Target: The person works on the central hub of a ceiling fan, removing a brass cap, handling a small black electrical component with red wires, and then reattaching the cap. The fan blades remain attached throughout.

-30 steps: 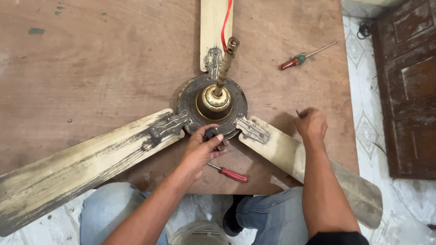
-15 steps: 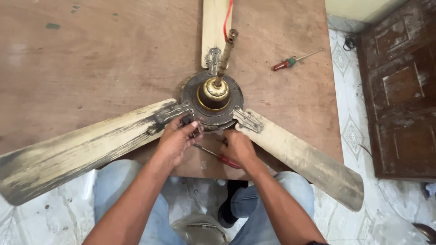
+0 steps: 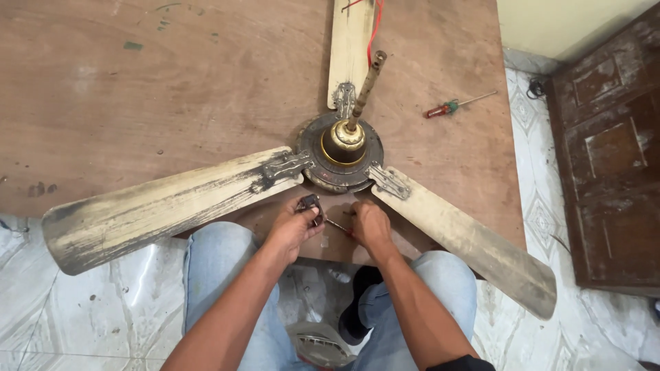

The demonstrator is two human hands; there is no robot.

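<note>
The left hand was curled around a small dark metal part, pinching it at the fingertips. Just right of it, almost touching, the right hand was closed around a screwdriver, whose shaft poked out toward the left hand. Directly beyond both hands sat the ceiling fan's motor hub on the wooden board. Farther off, beyond the right hand, lay a red-handled screwdriver.
</note>
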